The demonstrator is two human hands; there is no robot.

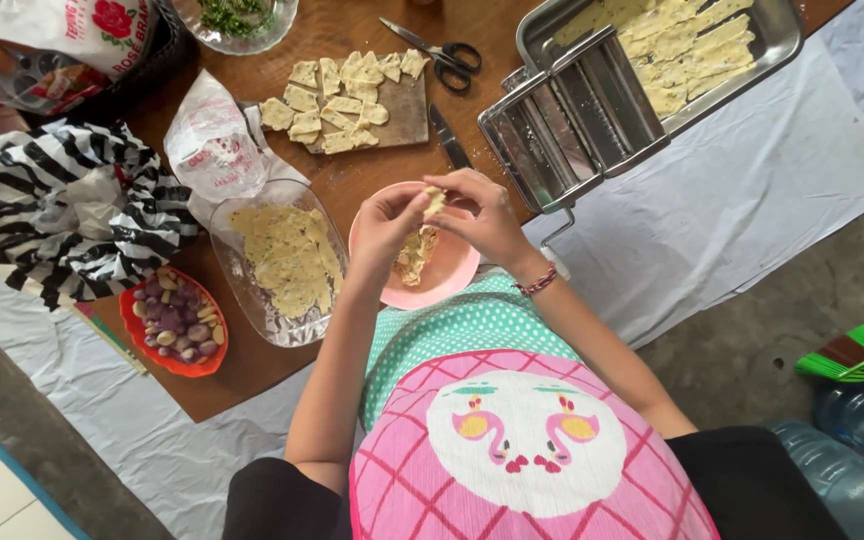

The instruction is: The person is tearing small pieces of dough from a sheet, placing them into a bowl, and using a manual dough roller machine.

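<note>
- Dough piece (434,199), pale and herb-flecked, sits pinched between both hands above the pink plate (457,272), which holds more dough.
- Far left: a white bag (72,25) with a red rose print; near it, striped black-and-white cloth (62,205) and an orange bowl (157,350) of shallots and garlic at the table's near edge.
- Crinkled clear bag (214,145) with red print lies beside the glass dish (252,300) of dough sheets.
- Left hand (384,225) closes its fingertips on the piece.
- Right hand (487,215) grips it too.
- Right: metal roller machine (572,120) and steel tray (772,50) of strips; white sheeting beyond lies open.
</note>
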